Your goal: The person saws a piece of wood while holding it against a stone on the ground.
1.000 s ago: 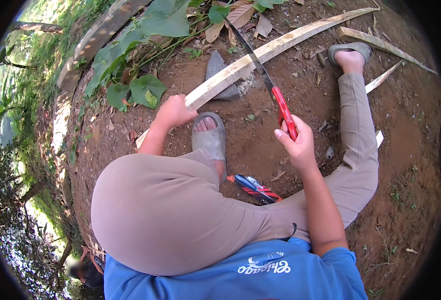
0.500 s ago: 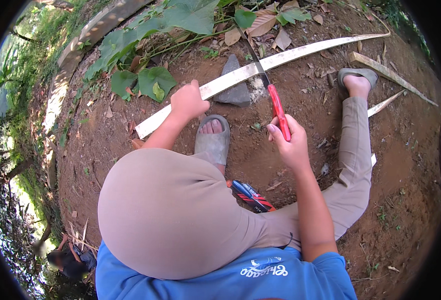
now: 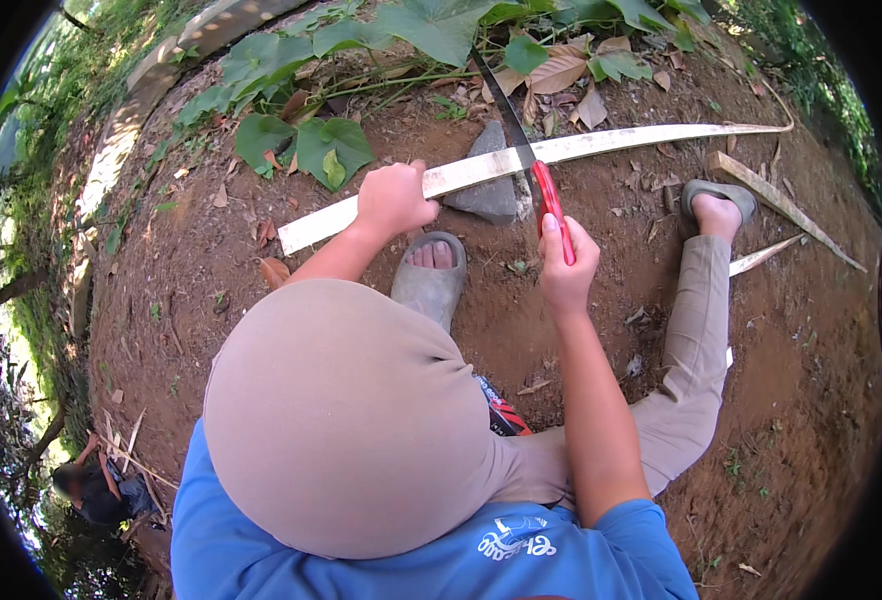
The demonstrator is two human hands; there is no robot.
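A long pale wooden slat (image 3: 631, 142) lies across a grey stone (image 3: 486, 200) on the ground. My left hand (image 3: 396, 198) is closed around the slat, left of the stone. In my right hand (image 3: 569, 268) is the red handle of a hand saw (image 3: 551, 205). Its dark blade crosses the slat just right of the stone, pointing away from me, with the tip near the leaves. The handle's front end is close to the slat's near edge. Pale sawdust (image 3: 523, 196) lies beside the stone.
Broad green leaves (image 3: 336, 150) and dry brown leaves (image 3: 556, 75) spread beyond the slat. My sandalled feet rest on brown soil. More wood pieces (image 3: 776, 200) lie at the right. A black-and-red item (image 3: 506, 415) is partly under my leg. Another person (image 3: 101, 490) sits far left.
My right hand has pushed the saw forward, bringing its handle closer to the slat. My left hand keeps its grip on the slat. The whole view has shifted slightly.
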